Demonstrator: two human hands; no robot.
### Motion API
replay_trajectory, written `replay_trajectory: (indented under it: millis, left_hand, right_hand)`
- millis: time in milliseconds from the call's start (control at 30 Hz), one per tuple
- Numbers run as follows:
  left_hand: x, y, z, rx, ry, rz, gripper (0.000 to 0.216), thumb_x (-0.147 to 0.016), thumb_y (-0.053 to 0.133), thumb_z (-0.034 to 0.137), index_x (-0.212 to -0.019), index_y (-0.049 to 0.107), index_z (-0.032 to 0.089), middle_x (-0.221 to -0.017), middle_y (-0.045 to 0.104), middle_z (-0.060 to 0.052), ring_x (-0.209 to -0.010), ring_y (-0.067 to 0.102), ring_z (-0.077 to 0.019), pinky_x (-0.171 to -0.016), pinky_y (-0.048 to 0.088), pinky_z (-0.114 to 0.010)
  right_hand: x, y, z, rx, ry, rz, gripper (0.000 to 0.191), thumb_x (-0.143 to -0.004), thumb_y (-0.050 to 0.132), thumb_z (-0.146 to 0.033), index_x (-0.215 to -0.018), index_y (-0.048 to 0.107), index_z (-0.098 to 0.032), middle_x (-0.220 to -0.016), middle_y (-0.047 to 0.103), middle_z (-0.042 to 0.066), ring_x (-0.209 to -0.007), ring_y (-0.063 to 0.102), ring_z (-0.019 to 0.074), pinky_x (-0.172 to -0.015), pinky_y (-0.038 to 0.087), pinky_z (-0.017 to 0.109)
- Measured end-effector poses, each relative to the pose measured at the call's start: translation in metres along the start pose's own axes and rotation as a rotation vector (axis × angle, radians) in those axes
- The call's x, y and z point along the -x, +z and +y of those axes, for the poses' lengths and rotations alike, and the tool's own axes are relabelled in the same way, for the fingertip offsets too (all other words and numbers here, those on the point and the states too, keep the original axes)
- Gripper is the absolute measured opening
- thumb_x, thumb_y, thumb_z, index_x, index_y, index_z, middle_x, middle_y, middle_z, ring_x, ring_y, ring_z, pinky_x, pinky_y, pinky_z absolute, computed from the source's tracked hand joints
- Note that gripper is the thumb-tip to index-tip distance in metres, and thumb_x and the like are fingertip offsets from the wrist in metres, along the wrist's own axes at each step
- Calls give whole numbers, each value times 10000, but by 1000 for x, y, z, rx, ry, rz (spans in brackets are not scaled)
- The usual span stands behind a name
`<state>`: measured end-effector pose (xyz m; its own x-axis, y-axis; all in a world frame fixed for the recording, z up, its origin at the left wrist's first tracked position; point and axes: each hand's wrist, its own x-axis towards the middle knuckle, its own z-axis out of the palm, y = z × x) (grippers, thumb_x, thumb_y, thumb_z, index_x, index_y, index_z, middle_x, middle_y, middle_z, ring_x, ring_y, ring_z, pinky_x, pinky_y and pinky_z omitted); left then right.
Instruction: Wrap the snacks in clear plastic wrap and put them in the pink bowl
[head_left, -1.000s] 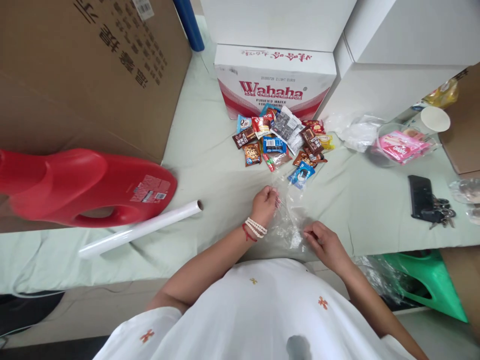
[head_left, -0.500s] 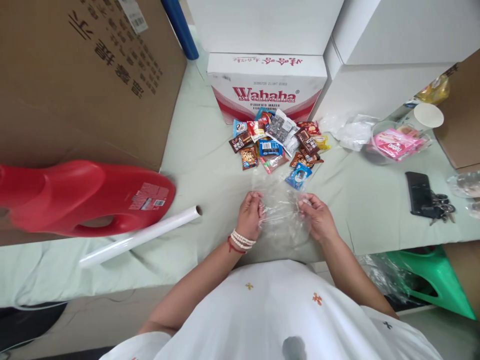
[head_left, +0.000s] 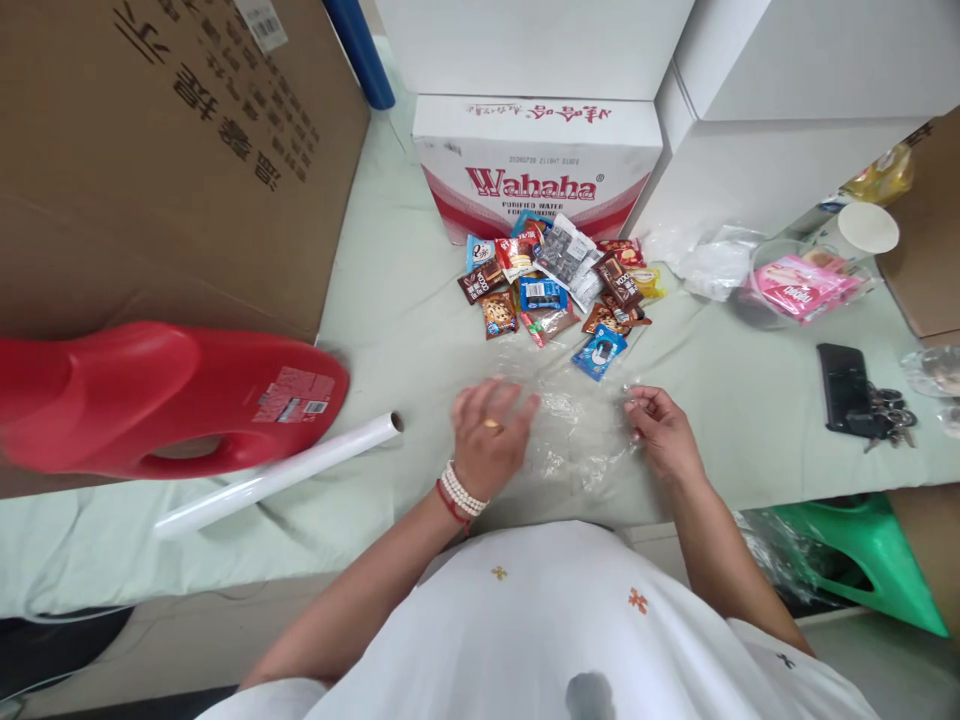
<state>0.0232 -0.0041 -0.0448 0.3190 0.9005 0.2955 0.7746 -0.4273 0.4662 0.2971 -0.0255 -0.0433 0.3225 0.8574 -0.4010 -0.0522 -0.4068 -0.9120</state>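
1. My left grip (head_left: 489, 440) is spread, palm down, fingers apart and blurred, beside the left edge of the clear, crinkled, thin plastic bag (head_left: 574, 432); I see nothing held in it, and I cannot tell whether it touches the film.
2. My right grip (head_left: 661, 428) is closed in a pinch, thumb against fingers, on the right edge of that bag.
3. The bag lies between my two grips, over the pale green, cloth-covered table (head_left: 420, 350), near its front edge; its outline is hard to make out against the cloth.
4. Just beyond it sits a loose pile of small, colourful, wrapped snacks (head_left: 541, 294); a bright blue, square snack packet (head_left: 600, 352) is the nearest to the bag; behind the pile stands a white-and-red cardboard carton (head_left: 536, 160) lettered "Wahaha".
5. To my left, a glossy white tube (head_left: 285, 474) lies just beside a big red plastic jug (head_left: 180, 375).
6. To my right, a clear round plastic tub (head_left: 769, 318) holds a pink packet (head_left: 799, 288); nearer me lie a flat black rectangular phone (head_left: 841, 385) and a bunch of metal keys (head_left: 891, 412), touching.
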Motion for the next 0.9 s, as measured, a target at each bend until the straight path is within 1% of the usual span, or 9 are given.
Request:
replay_trajectory:
  millis: [67, 133, 233, 333, 433, 500, 567, 700, 900]
  left_hand:
    - [-2, 4, 1, -35, 186, -261, 422, -971, 555, 281, -1391, 594, 309, -1512, 551, -99, -1501, 365, -309, -1249, 193, -576]
    - [0, 9, -3, -89, 164, -399, 541, -965, 578, 376, -1495, 510, 296, -1632, 418, -118, -1547, 283, -350, -1245, 148, -640]
    - [15, 11, -10, -139, 97, -458, 701, -939, 597, 508, -1577, 398, 294, -1699, 267, -152, -1569, 223, -385, -1221, 95, -710]
    - [31, 6, -13, -149, 123, -474, 751, -914, 605, 583, -1583, 387, 322, -1712, 202, -168, -1579, 201, -380, -1229, 73, -695]
    - [41, 4, -9, -161, 136, -487, 753, -897, 611, 611, -1572, 405, 346, -1712, 198, -171, -1580, 200, -383, -1224, 46, -704]
    - [43, 4, -6, -170, 138, -486, 747, -903, 604, 603, -1573, 404, 340, -1712, 200, -168, -1578, 211, -379, -1222, 36, -708]
    - [45, 5, -4, -175, 137, -482, 740, -909, 597, 592, -1575, 401, 337, -1712, 203, -159, -1574, 225, -372, -1223, 35, -705]
    - [52, 5, -6, -164, 127, -466, 732, -914, 583, 606, -1574, 396, 353, -1711, 218, -131, -1571, 246, -350, -1232, 23, -692]
    - [56, 4, -10, -132, 121, -433, 737, -900, 596, 628, -1561, 424, 349, -1703, 249, -118, -1560, 275, -350, -1241, 4, -679]
  right_hand:
    - [-2, -4, -1, 60, 7, -25, 515, -700, 800, -523, -1069, 608, -219, -859, 566, -25, -542, 472, 89, -443, 375, 227]
    - [-6, -21, 0, 165, 14, -45, 526, -711, 789, -543, -1083, 613, -215, -848, 570, -27, -513, 466, 86, -439, 360, 233]
    - [-17, -65, 0, 404, -5, -106, 486, -732, 749, -571, -1006, 654, -182, -739, 581, -19, -535, 489, 116, -490, 381, 251]
    - [-33, -95, -16, 793, -206, -35, 348, -822, 651, -493, -949, 702, -173, -757, 647, 42, -652, 579, 185, -608, 453, 305]
    - [-51, -77, -50, 1179, -547, -87, 361, -893, 531, -246, -1209, 705, -227, -1133, 705, 96, -912, 664, 242, -741, 479, 330]
    - [-64, -42, -72, 1343, -689, -279, 584, -890, 470, -115, -1424, 584, -320, -1448, 588, 53, -1079, 660, 246, -738, 467, 308]
    - [-76, -4, -86, 1469, -750, -469, 654, -905, 429, -66, -1491, 515, -344, -1590, 460, 29, -1128, 657, 242, -708, 451, 296]
    - [-84, 38, -88, 1674, -684, -586, 527, -959, 407, -97, -1429, 585, -256, -1499, 544, 114, -1004, 694, 250, -666, 424, 303]
    - [-82, 1, -102, 1522, -554, -436, 550, -852, 653, -290, -1393, 587, -212, -1286, 680, 126, -988, 679, 276, -702, 438, 293]
